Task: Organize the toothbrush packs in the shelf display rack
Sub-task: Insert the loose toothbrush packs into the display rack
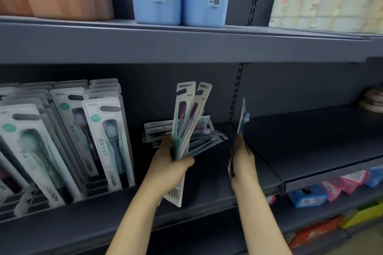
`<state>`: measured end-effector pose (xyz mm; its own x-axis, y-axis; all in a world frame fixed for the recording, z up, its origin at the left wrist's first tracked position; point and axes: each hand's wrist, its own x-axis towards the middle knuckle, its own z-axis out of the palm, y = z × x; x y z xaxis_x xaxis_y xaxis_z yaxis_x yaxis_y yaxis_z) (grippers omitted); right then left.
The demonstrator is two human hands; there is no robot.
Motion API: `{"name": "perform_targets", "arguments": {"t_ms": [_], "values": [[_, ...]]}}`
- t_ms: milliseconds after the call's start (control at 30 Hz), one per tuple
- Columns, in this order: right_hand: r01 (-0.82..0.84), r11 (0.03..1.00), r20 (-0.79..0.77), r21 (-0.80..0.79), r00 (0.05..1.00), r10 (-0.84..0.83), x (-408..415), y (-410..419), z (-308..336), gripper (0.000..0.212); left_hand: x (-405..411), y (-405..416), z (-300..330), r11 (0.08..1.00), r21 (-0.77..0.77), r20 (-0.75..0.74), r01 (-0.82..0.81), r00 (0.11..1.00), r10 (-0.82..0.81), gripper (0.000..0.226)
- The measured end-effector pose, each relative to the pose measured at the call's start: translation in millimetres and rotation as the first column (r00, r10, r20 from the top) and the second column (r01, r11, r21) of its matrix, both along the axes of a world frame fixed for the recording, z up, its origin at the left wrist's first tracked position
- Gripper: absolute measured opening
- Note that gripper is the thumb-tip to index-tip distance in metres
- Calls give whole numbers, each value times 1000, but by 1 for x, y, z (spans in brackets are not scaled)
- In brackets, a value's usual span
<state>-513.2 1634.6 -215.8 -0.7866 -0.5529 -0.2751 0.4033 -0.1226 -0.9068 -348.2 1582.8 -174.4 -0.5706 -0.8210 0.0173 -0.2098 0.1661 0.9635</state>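
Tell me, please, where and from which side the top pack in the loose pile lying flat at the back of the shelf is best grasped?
Probably by its right end, coming from the front right. The loose pile lies flat with its packs running left to right, and the right ends fan out past the packs fanned upright in the left hand, which cover the pile's middle.

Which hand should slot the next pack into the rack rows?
Probably the left hand: it grips a fan of toothbrush packs and is nearer the filled rack rows. The right hand holds a single pack farther right.
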Motion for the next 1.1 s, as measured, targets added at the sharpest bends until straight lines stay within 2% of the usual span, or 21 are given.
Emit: {"name": "perform_targets", "arguments": {"t_ms": [133,200,233,300,333,433,533,600,700,800,933,1033,1100], "values": [[-40,973,317,-225,942,112,8,5,13,27,9,5,3,999,-34,2,29,1000,-29,53],[-85,934,334,-347,919,208,9,8,15,15,15,7,4,999,-33,-5,27,1000,-27,58],[-106,910,314,-400,917,245,10,10,16,15,17,8,5,999,-31,-7,22,1000,-22,60],[-149,881,275,-450,915,295,15,13,17,40,23,11,6,999,-32,-12,0,1000,-1,59],[-185,874,233,-450,920,315,16,15,17,40,25,13,6,999,-39,-14,-10,1000,10,57],[-280,873,95,-398,934,343,24,20,22,21,32,20,5,995,-90,-24,-35,999,32,45],[-410,855,-54,-318,908,416,33,24,27,25,41,27,3,998,-51,-74,-47,996,43,42],[-508,845,-191,-168,858,478,43,27,33,27,47,33,3,998,-19,-99,-57,994,55,51],[-598,799,-370,60,730,574,61,30,40,25,55,43,4,997,10,-140,-73,987,74,60],[-667,727,-465,162,599,652,84,29,45,25,65,48,4,997,-13,-185,-79,980,75,53],[-719,656,-545,229,464,698,110,22,49,23,79,47,3,981,-51,-212,-186,962,171,47],[-744,618,-574,253,399,715,127,19,53,25,92,42,3,966,-62,-202,-251,951,234,55],[-718,645,-600,261,402,691,136,17,55,27,101,37,3,962,-61,-190,-266,949,250,58]]}}
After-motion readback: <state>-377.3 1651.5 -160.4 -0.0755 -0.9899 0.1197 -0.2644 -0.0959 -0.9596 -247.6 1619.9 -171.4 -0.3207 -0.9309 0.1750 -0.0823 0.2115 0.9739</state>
